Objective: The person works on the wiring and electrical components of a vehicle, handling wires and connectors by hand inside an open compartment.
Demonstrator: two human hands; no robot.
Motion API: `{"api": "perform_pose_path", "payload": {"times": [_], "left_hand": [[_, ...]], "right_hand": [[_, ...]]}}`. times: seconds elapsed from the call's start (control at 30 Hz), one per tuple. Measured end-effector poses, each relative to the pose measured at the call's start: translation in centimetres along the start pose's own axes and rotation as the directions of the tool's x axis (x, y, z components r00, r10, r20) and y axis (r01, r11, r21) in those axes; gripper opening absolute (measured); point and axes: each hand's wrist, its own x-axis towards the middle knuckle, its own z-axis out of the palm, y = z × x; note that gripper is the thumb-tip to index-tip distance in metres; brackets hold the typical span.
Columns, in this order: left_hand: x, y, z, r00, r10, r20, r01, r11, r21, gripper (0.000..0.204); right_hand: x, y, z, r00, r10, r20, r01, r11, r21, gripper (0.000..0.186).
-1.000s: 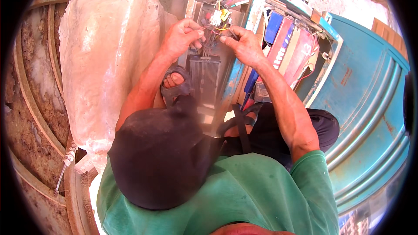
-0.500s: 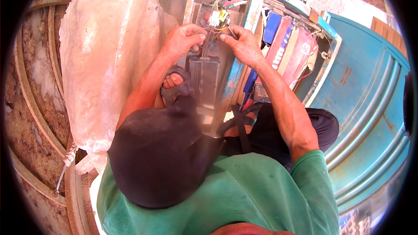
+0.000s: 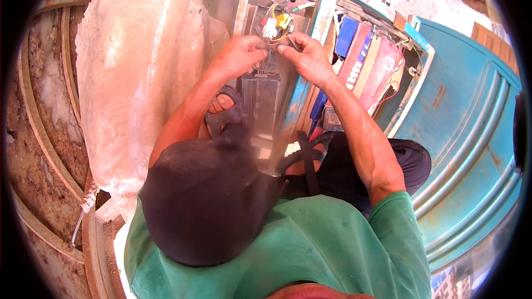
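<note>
My left hand point(image 3: 239, 57) is closed in a pinch at the lower part of a bundle of thin wires point(image 3: 271, 55). Across a small gap, my right hand point(image 3: 309, 60) pinches a thin wire between thumb and forefinger. Just beyond the fingertips hang a white plug connector point(image 3: 270, 27) and a yellow connector point(image 3: 283, 20), with green and yellow wires looping above them. Below the hands stands a dark finned metal box point(image 3: 259, 99), and wires run down to its top. The exact wire ends are too small to make out.
A blue metal frame post point(image 3: 325, 14) rises beside my right hand. Right of it sits a red and blue battery point(image 3: 360, 61), then a blue ribbed panel point(image 3: 460, 116). A large pale moulded piece point(image 3: 138, 83) fills the left. My sandalled foot point(image 3: 223, 102) is below my left hand.
My left hand has shifted slightly to the right and down, its fingers bunched closer to the wires. The connectors have swung a little; my right hand has barely moved.
</note>
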Motion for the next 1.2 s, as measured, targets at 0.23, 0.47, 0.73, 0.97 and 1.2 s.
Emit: {"api": "perform_pose_path", "payload": {"times": [0.23,0.47,0.73,0.97,1.2], "left_hand": [[-0.1,-2.0,-0.2,0.997,0.052,-0.057,-0.053,0.999,-0.011,0.016],[-1.4,-3.9,0.1,0.986,0.126,-0.108,-0.126,0.992,0.008,0.017],[-2.4,-4.3,0.4,0.978,0.165,-0.129,-0.166,0.986,0.007,0.017],[-2.3,-1.8,1.1,0.975,0.153,-0.161,-0.158,0.987,-0.016,0.014],[-1.8,-2.5,0.9,0.967,0.188,-0.171,-0.174,0.980,0.093,0.012]], "right_hand": [[0.0,0.5,1.1,0.995,-0.053,0.086,0.043,0.992,0.122,0.019],[-0.7,-0.1,2.4,0.990,-0.050,0.130,0.033,0.991,0.131,0.016],[-1.1,-1.4,2.4,0.986,-0.092,0.142,0.082,0.994,0.073,0.015],[-0.8,-0.5,2.4,0.994,-0.013,0.108,-0.006,0.985,0.173,0.017],[-0.5,0.3,2.4,0.993,0.009,0.119,-0.038,0.969,0.244,0.016]]}}
